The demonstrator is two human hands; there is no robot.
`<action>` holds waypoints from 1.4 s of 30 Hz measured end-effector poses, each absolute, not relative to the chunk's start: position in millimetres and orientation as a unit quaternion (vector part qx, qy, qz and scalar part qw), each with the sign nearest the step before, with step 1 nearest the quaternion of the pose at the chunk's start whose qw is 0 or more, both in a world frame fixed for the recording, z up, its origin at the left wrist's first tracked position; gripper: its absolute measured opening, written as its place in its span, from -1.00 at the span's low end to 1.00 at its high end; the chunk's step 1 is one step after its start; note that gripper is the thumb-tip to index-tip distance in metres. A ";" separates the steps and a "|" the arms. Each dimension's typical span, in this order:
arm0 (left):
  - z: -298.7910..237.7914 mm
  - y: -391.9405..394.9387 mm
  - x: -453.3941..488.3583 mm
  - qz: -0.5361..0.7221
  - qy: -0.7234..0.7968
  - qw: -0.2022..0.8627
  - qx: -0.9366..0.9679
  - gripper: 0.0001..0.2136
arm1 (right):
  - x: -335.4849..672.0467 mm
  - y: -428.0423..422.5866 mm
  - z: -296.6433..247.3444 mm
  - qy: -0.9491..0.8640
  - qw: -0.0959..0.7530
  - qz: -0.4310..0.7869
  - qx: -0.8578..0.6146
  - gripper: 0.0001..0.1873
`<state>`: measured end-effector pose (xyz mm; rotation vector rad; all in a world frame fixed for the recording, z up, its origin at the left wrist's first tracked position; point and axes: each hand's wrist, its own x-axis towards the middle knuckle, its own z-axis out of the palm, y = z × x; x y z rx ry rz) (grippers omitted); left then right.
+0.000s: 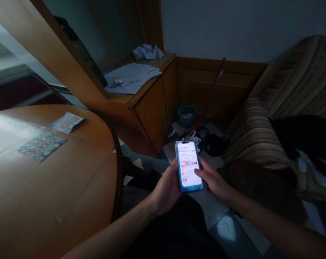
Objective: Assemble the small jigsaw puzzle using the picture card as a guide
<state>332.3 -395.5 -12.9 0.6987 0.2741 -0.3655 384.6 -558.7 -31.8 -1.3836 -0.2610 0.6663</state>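
A smartphone [189, 167] with a lit, mostly white screen and a blue lower edge is held upright above my lap. My left hand [166, 189] wraps its left side and lower back, the fingers mostly hidden behind it. On the right side, my right hand [214, 181] lays its thumb over the screen's lower right part, while its other fingers go behind the phone's edge. Small text and coloured pictures show on the screen, too small to read.
At left stands a round wooden table [79, 187] bearing a patterned card [42, 145] and a crumpled leaflet [67, 122]. Papers [135, 75] lie on a wooden cabinet [149, 111]. A teal basket [187, 115] and a red-handled broom [217, 79] stand beyond; a striped armchair [249, 126] is at right.
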 end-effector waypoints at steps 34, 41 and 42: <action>-8.8 -395.0 332.0 -0.198 0.135 0.908 0.345 -0.52 | 385.2 -556.1 -33.0 -0.013 0.755 0.326 -0.569 -0.48; -8.5 -395.8 332.1 -0.191 0.135 0.905 0.356 -0.53 | 384.7 -549.9 -34.0 0.002 0.771 0.287 -0.569 -0.59; -8.6 -395.7 331.9 -0.190 0.134 0.905 0.356 -0.53 | 384.6 -549.4 -34.0 0.005 0.774 0.286 -0.565 -0.57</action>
